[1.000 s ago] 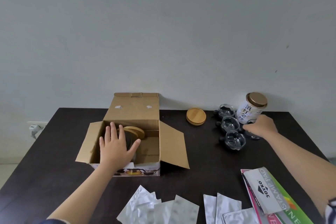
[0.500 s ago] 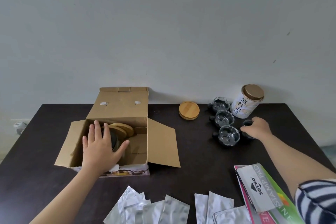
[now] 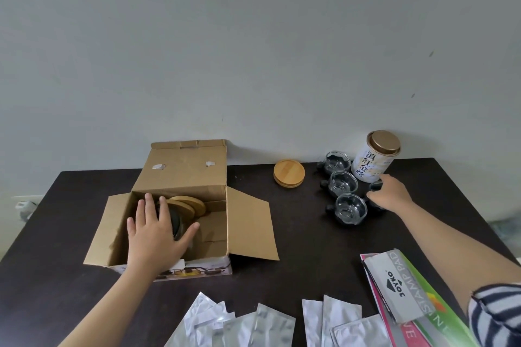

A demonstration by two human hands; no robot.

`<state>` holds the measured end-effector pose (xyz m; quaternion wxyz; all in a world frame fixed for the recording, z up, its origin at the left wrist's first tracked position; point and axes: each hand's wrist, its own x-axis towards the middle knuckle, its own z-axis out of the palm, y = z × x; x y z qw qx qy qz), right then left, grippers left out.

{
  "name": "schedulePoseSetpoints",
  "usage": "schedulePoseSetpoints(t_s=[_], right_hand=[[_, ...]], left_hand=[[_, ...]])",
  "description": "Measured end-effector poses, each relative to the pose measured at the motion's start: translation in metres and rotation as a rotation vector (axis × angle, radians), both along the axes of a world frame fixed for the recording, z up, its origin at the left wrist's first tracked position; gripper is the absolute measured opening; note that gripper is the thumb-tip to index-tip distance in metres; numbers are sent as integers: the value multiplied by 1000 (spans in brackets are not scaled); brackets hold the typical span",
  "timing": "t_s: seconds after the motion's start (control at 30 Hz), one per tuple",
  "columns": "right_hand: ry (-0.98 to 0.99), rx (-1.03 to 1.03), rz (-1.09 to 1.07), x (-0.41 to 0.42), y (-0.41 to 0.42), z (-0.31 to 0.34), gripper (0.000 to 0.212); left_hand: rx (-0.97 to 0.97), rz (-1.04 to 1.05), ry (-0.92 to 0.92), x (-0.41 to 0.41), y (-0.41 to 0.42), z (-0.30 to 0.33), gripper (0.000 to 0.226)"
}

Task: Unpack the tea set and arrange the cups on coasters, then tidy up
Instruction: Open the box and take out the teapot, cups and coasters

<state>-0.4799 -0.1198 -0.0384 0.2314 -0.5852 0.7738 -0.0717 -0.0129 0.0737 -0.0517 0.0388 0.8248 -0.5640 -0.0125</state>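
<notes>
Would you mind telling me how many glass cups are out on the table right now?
4. Three stand in a row beside the tin: far, middle, near. A fourth sits mostly hidden under the right hand. The box may hide more.

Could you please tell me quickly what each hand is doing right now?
Left hand: open, fingers spread over the dark round glass piece inside the brown cardboard box.
Right hand: grips a small dark-based glass cup.

- Likely a room in a home: a plain pale painted wall [image 3: 253, 51] rises straight behind the dark brown wooden table [image 3: 310, 234].
- A white wall socket [image 3: 24, 204] sits low past the table's left edge.
- Household goods lie about: an open brown cardboard box [image 3: 183, 177], a white tea tin with a gold lid [image 3: 372, 163].
</notes>
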Motion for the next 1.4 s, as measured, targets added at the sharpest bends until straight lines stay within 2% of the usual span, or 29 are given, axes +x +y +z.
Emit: schedulePoseSetpoints(t_s=[0.13,0.27,0.37,0.53,0.6,0.67,0.77,0.97,1.13,1.4], right_hand=[[-96,-140,44,42,24,26,62],[-213,-253,206,106,55,45,51],[-327,-240,341,161,83,55,47],[-544,-149,478,251,114,60,43],[-622,-73,426,285,117,59,37],[-761,106,233,316,115,54,34],[-908,394,1,352,111,41,61],[-777,422,-94,369,103,21,78],[-782,497,-99,378,94,15,99],[-768,484,-15,397,92,-3,90]], left_hand=[[-4,-1,4,-2,1,4,103],[-19,1,20,-5,2,8,102],[7,-1,49,-5,1,9,96],[42,-17,151,-1,0,13,71],[57,-52,173,7,-2,19,65],[84,-89,137,15,-1,21,68],[53,-66,88,18,7,16,84],[55,61,21,19,10,12,110],[43,54,42,18,10,8,112],[31,60,29,18,9,4,112]])
